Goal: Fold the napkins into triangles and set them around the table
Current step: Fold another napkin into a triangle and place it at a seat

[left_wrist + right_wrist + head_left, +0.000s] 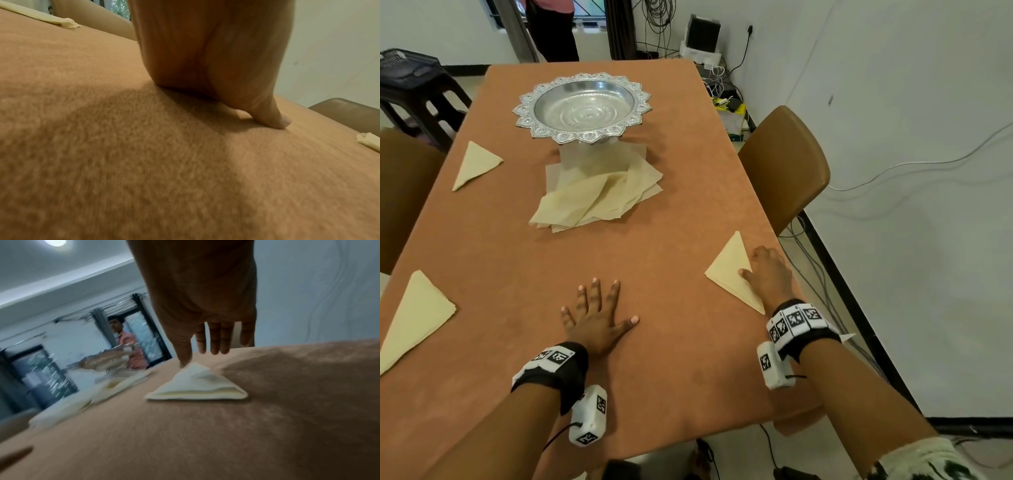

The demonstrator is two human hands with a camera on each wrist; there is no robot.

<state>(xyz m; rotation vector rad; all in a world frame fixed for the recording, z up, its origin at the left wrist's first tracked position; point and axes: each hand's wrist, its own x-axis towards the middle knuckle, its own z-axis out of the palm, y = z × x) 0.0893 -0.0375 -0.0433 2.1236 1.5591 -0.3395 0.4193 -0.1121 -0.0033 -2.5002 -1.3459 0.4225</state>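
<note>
Now left hand splayed flat on table, right hand loose, thumb touching folded napkin

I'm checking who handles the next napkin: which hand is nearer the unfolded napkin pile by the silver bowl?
Left. The left hand lies flat on the tablecloth just below the napkin pile; the right hand is off to its right, thumb touching a folded triangle napkin.

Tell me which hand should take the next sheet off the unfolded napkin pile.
Left, probably. The left hand lies flat and free on the tablecloth, nearly in line with the napkin pile. The right hand sits at the table's right edge, its thumb touching the folded triangle.
</note>
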